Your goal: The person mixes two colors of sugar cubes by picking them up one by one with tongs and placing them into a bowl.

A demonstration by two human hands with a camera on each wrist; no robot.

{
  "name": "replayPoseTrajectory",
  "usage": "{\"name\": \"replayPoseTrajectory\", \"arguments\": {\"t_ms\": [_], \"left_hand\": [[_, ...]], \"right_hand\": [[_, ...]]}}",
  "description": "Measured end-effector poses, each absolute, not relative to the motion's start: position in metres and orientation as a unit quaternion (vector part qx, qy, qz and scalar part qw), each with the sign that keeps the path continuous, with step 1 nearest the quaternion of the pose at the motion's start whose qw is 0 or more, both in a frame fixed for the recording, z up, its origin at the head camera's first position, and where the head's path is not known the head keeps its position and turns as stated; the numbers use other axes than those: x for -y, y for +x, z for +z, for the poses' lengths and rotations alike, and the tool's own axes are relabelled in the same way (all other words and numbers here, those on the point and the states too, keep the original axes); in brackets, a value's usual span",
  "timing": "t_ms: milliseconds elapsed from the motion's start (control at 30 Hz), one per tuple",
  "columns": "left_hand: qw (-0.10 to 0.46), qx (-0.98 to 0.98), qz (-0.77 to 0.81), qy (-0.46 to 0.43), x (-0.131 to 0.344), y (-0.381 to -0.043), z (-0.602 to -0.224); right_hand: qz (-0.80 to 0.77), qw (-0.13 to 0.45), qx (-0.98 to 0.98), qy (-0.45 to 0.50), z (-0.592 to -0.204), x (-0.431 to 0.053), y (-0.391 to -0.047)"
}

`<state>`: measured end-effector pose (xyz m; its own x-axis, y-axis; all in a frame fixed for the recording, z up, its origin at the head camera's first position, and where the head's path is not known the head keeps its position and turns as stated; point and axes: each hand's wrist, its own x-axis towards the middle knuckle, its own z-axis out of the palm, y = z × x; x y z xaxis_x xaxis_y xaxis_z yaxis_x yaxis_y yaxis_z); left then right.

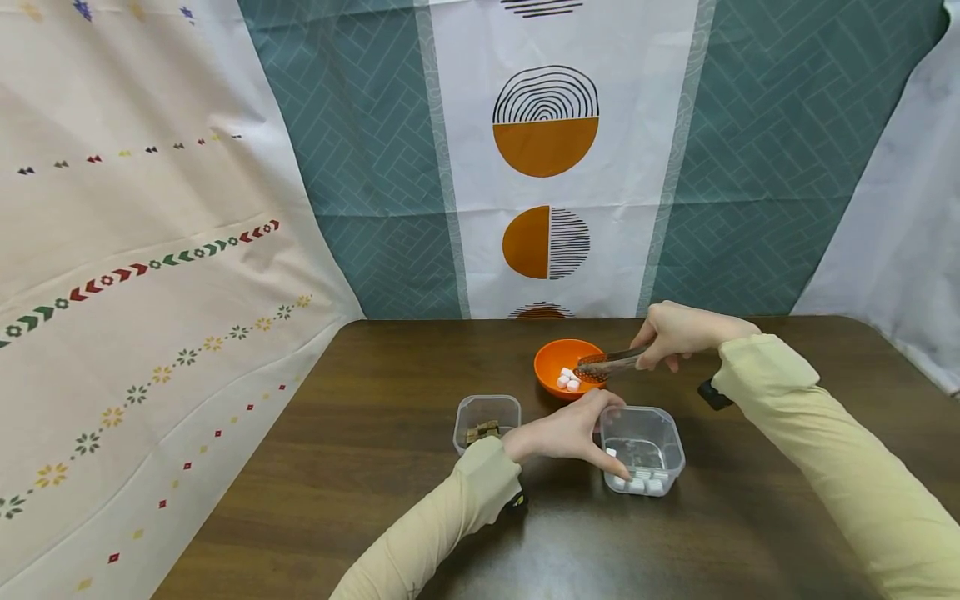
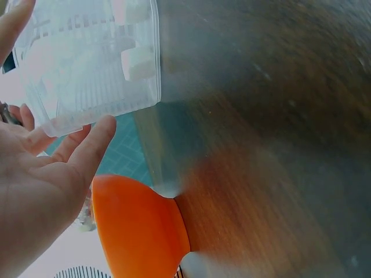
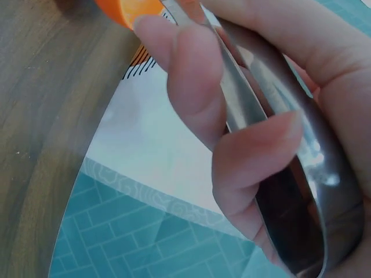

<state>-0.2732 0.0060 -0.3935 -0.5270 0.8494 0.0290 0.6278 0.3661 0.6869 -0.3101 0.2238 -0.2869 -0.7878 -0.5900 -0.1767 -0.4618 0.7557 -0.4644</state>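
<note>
My right hand (image 1: pixel 681 328) grips metal tongs (image 3: pixel 333 174), whose perforated heads reach into the orange bowl (image 1: pixel 549 357). Small white and pinkish marshmallows (image 1: pixel 567 382) lie in that bowl beside the tong heads; whether the tongs pinch one cannot be made out. With thumb and fingers spread over its left side, my left hand (image 1: pixel 564 433) holds a clear plastic container (image 1: pixel 678 450) on the table. More marshmallows (image 1: pixel 647 484) lie along its near side. In the left wrist view, the fingers (image 2: pixel 95 147) touch the container wall.
A second clear container (image 1: pixel 489 402) with brown pieces (image 1: pixel 482 432) stands left of the bowl, partly behind my left wrist. All sit on a dark wooden table (image 1: pixel 360 467). Patterned cloths (image 1: pixel 375 150) hang behind and at the sides.
</note>
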Motion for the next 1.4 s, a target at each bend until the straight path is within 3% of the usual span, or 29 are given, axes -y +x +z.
{"name": "replayPoseTrajectory", "arguments": {"t_ms": [800, 1400], "left_hand": [[0.162, -0.810, 0.341, 0.448, -0.005, -0.271, -0.393], [0.156, -0.822, 0.320, 0.444, -0.005, -0.272, -0.393]], "right_hand": [[-0.255, 0.115, -0.917, -0.283, -0.261, -0.253, -0.268], [-0.252, 0.163, -0.910, -0.285, -0.261, -0.266, -0.239]]}}
